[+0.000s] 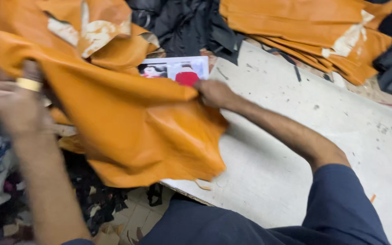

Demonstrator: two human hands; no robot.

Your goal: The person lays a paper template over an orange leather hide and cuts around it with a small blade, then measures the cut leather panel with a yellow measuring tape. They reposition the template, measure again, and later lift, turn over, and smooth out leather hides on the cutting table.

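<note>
Both hands hold one large sheet of orange leather (132, 122), which is lifted and draped over the left edge of the bench (305, 149), its lower part hanging past that edge above the floor. The right hand (214, 93) has its fingers pressed together on a fold of the sheet near the middle of the bench's far side; a pinch there looks suited to pulling the sheet taut and keeping it from sliding off. The left hand (10, 97) is blurred and sits off the bench's left edge, against the far end of the same sheet; a gold ring (28, 84) shows on one finger. It appears closed on the leather, but the blur hides how the fingers lie, so I cannot tell the grip for sure. Held at two well-separated points, the sheet spreads wide rather than bunching. A printed photo card (178, 69) lies flat on the bench just behind the right hand, partly covered by the leather. A stack of folded orange leather pieces (309, 31) rests at the bench's far right corner, well apart from the hands. Dark cloth (182, 22) is heaped beyond the far edge. Scraps (105, 208) litter the floor below the hanging part.
</note>
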